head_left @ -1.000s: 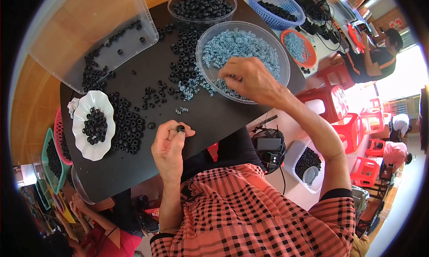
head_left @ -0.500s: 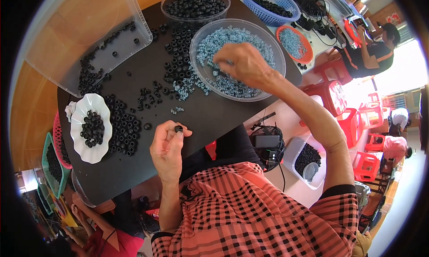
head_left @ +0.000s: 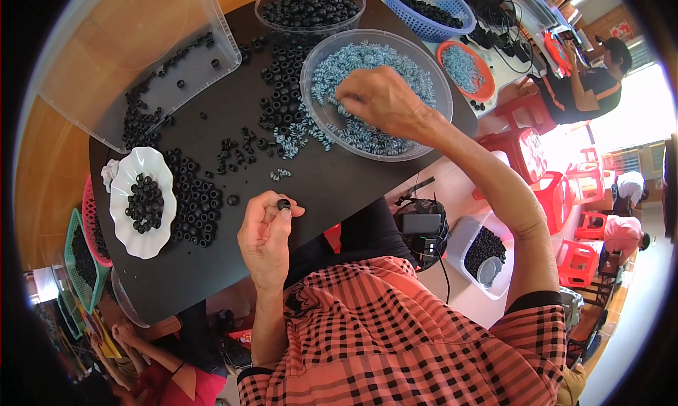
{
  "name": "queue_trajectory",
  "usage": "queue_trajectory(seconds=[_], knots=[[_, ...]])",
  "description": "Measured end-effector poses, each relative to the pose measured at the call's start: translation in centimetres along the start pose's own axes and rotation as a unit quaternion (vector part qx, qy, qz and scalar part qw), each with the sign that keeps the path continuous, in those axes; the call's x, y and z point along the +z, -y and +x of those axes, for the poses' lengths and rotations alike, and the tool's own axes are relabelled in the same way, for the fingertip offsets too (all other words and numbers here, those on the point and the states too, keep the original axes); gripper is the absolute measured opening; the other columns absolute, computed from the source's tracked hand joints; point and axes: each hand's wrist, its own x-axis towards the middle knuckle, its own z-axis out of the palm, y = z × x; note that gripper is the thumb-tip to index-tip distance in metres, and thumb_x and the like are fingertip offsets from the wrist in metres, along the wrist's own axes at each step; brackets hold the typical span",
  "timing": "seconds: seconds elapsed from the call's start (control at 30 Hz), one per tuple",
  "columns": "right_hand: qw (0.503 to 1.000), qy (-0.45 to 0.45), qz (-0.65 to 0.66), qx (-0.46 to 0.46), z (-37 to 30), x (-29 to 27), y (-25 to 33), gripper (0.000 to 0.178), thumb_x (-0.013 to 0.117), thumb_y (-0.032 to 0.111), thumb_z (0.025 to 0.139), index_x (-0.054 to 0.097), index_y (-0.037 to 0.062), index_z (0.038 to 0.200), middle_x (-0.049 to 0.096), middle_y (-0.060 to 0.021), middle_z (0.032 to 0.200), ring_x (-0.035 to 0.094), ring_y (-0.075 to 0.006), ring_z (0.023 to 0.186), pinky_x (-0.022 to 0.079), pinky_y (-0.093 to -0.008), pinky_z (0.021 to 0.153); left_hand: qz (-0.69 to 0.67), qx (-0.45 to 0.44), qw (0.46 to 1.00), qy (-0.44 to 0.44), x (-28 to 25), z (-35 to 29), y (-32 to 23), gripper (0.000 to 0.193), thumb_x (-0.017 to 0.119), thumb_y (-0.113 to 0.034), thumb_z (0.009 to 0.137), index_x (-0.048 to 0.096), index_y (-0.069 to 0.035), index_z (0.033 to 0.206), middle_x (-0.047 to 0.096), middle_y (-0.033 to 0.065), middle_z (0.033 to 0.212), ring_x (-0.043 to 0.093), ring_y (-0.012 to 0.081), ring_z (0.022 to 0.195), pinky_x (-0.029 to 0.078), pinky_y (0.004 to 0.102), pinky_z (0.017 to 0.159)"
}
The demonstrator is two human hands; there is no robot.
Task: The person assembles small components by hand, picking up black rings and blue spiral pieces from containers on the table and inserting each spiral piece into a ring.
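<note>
My left hand (head_left: 265, 238) is closed at the table's front edge, pinching a small round black cap (head_left: 283, 204) between thumb and fingers. Over a clear round bowl (head_left: 319, 116) of small bluish metal springs (head_left: 364, 55), my right hand (head_left: 385, 104) hangs with its fingers bent together. Its fingertips are low among the springs, and what they hold, if anything, is hidden. Beside the bowl's left side lie loose springs (head_left: 291, 142) and rows of black hollow caps (head_left: 286, 88). A few springs (head_left: 280, 174) lie on the dark table beyond my left hand.
A white scalloped dish (head_left: 166, 222) holds black parts at the left, next to a group of black caps (head_left: 196, 212). At the back stand a clear tub (head_left: 226, 42) and a bowl of black balls (head_left: 311, 30). Farther right are a blue basket (head_left: 417, 23) and an orange bowl (head_left: 486, 88).
My right hand has shifted slightly over the springs, its fingers drawn closer together and lower. My left hand keeps the black cap in nearly the same place.
</note>
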Motion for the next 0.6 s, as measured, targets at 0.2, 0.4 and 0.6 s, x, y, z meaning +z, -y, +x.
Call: queue_trajectory(seconds=[0.2,0.4,0.6], knots=[[0.998,-0.034,-0.008,0.061,-0.1,-0.7,0.3,0.01,0.059,0.008,0.078,0.067,0.0022,0.081,0.065,-0.0142,0.079,0.063,-0.0345,0.071,0.051,-0.0422,0.067,-0.006,0.013,1.0,-0.002,0.1,-0.1,0.1,0.016,0.054,-0.003,0.089,0.056,0.002,0.104,0.065,0.0083,0.089,0.059,0.0109,0.083,0.042,0.0235,0.081],[0.999,-0.012,-0.019,0.023,-0.2,0.3,0.0,0.009,0.061,0.006,0.079,0.066,0.0018,0.084,0.062,-0.0122,0.077,0.061,-0.029,0.064,0.05,-0.038,0.061,-0.005,0.007,1.0,-0.003,0.0,-0.2,0.1,0.016,0.054,-0.004,0.089,0.056,0.002,0.104,0.065,0.0082,0.089,0.06,0.0113,0.083,0.043,0.0249,0.084],[0.997,0.0,-0.073,-0.018,0.1,0.7,-0.4,0.007,0.062,0.004,0.076,0.064,0.0006,0.082,0.063,-0.0128,0.078,0.063,-0.0313,0.068,0.05,-0.0381,0.062,0.003,0.011,1.0,-0.001,0.0,-0.2,0.2,0.016,0.053,-0.003,0.089,0.056,0.002,0.104,0.065,0.0079,0.089,0.06,0.0109,0.084,0.044,0.0251,0.083]])
